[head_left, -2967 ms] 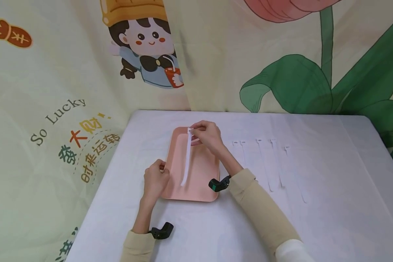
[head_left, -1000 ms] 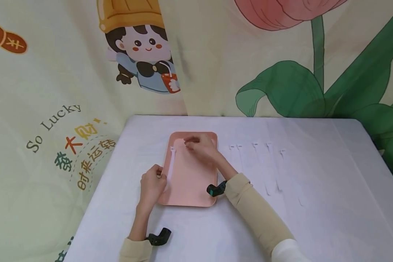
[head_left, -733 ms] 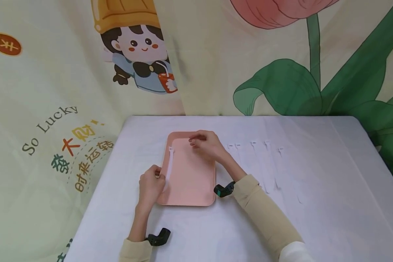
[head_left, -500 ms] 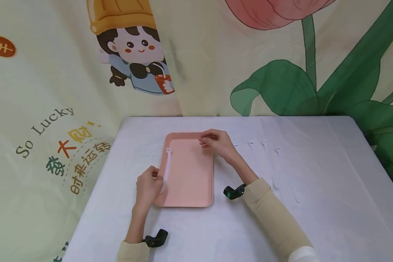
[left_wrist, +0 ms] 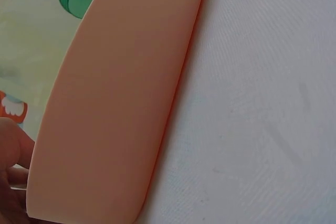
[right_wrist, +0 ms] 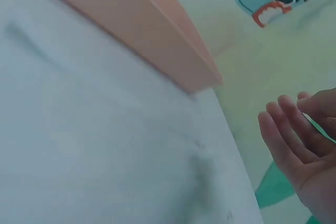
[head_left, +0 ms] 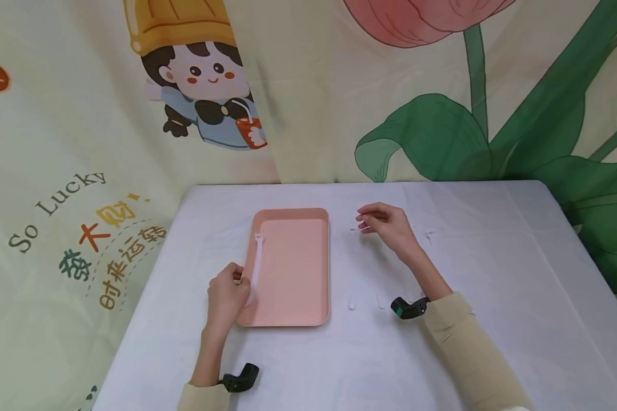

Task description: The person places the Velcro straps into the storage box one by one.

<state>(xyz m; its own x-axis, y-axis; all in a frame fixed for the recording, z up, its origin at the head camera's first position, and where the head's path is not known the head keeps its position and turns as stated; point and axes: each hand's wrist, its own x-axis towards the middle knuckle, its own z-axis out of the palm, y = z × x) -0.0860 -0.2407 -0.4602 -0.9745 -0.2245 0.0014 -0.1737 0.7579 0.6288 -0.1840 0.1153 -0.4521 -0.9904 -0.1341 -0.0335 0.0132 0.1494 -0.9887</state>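
Observation:
My left hand (head_left: 228, 297) holds the left rim of a shallow pink tray (head_left: 300, 268) near its front corner. Along the tray's left side lies a slim white strip (head_left: 257, 262) with a small wider head at its far end; the left hand lies close to its near end. Off to the right of the tray, my right hand (head_left: 392, 229) hovers over the table with bent, loose fingers and nothing between them. Below it are more thin white strips (head_left: 380, 303), barely distinct from the white cloth and partly hidden by the hand and forearm.
A white cloth (head_left: 308, 365) covers the table, which ends at a printed curtain (head_left: 313, 97) behind. A further white strip's head (head_left: 429, 234) shows just right of the right hand. Each wrist carries a black camera (head_left: 240, 378).
Three seconds ago my right hand pinched the white strip over the tray. It has let go, leaving the strip inside, and moved right over the others. The left hand keeps its hold.

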